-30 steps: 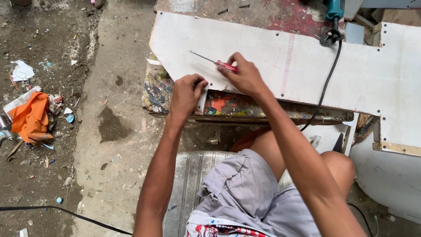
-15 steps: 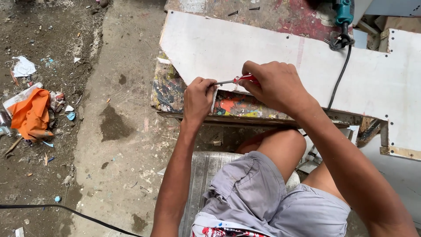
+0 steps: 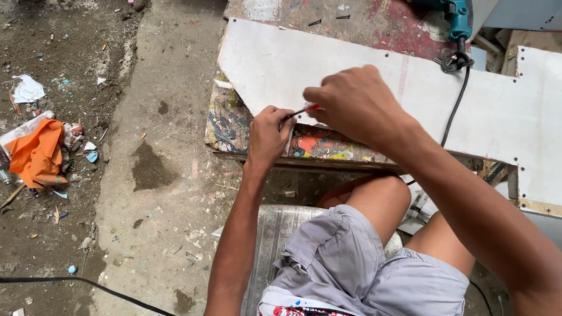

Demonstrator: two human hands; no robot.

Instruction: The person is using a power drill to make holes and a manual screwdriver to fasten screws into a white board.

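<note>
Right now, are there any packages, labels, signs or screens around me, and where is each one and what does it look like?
No signs or screens.
Crumpled white wrapper: on the dirt at far left, flattened and torn.
Pale packet: beside the orange cloth at left, partly hidden.
Small blue scrap: right of that cloth, curled.

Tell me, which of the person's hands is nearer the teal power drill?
Right. The right hand is on the white board, closer to the teal power drill at top; the left hand sits farther left and lower.

The scene is lit by soft, even daylight, with no hard shadows cast. The white board is rendered bright, though no glare is seen. Detail is sharp throughout; slight blur is noticed on the right hand.
</note>
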